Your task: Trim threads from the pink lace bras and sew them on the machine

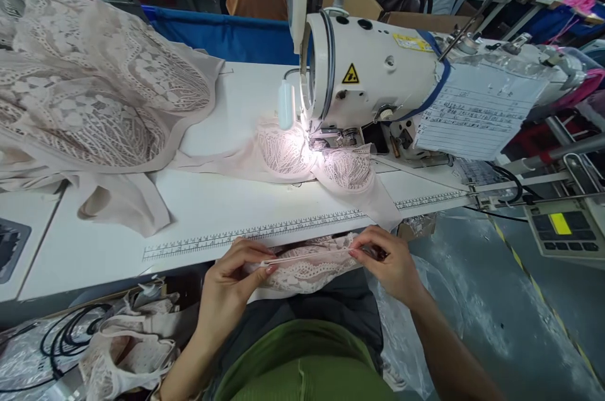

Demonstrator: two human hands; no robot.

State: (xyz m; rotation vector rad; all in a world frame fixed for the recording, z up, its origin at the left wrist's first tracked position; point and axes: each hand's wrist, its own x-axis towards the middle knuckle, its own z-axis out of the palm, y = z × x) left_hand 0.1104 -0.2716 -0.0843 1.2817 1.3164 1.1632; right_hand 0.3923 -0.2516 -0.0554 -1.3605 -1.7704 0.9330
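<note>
Lace piece (307, 272) sits stretched between my left hand (231, 287) and right hand (390, 262), each grip pinching its strap (307, 256); another bra (312, 161) waits under the machine (378, 73), unfinished, I judge.

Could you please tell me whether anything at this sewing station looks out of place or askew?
Nothing looks damaged. The lace pile spills over the table edge, and both hands stretch a lace piece.
</note>
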